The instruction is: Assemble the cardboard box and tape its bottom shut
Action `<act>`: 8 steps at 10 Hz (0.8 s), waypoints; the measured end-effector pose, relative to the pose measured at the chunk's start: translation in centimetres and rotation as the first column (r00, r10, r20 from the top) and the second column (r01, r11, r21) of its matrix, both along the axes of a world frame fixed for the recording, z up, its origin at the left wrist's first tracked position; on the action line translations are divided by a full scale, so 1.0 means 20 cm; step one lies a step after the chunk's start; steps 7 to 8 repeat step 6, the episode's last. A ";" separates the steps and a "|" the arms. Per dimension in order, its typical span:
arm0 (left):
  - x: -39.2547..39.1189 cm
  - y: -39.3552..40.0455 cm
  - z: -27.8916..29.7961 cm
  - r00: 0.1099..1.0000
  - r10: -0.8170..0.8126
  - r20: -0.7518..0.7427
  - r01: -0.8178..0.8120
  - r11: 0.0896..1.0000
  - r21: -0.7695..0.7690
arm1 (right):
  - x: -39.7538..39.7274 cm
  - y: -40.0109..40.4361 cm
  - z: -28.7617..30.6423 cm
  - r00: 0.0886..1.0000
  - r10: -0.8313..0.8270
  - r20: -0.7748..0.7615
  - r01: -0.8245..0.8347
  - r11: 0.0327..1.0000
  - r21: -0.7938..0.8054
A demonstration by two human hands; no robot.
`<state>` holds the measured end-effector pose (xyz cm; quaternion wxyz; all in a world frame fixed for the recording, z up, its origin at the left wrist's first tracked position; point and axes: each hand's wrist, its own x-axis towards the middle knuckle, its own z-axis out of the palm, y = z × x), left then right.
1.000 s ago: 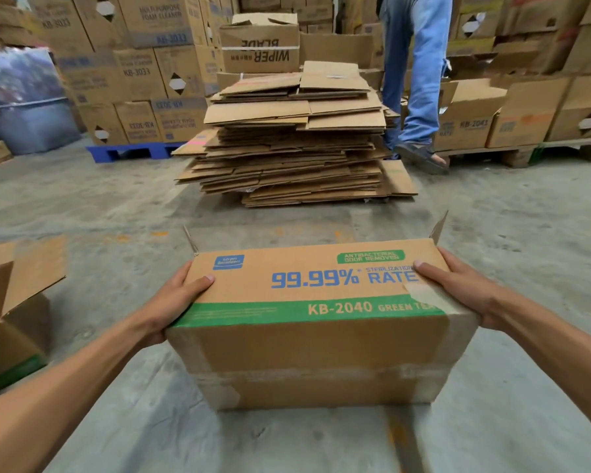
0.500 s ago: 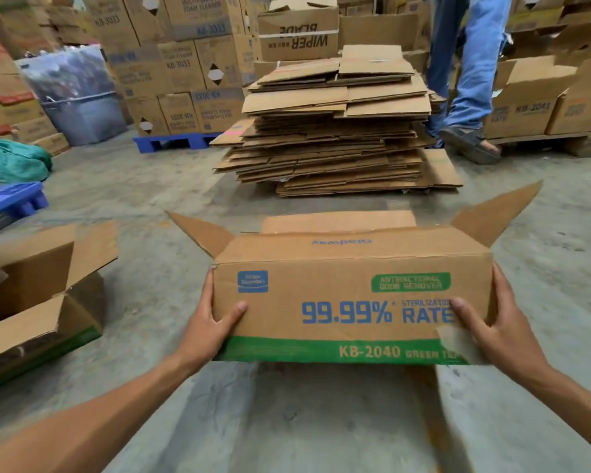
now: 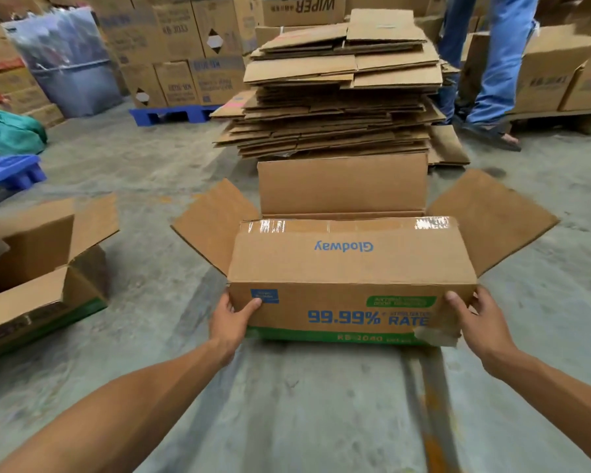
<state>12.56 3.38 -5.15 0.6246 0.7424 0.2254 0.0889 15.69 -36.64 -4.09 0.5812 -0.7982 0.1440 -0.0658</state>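
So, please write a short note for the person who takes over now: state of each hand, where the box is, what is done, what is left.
Left hand: grips the left near corner of the cardboard box, thumb on the printed front.
Right hand: grips the right near corner, fingers on the front.
Box: upright over the concrete floor, top flaps spread open, near flap folded in; whether it rests on the floor is unclear.
Done: box is formed. Its bottom is hidden here, so check the tape.
Left: set it beside the other open box.
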 end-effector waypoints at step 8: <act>-0.08 -0.30 -0.14 0.680 -0.366 -0.635 0.537 0.839 0.092 | -0.15 0.26 -0.11 0.707 0.232 -0.668 -0.319 0.948 -0.009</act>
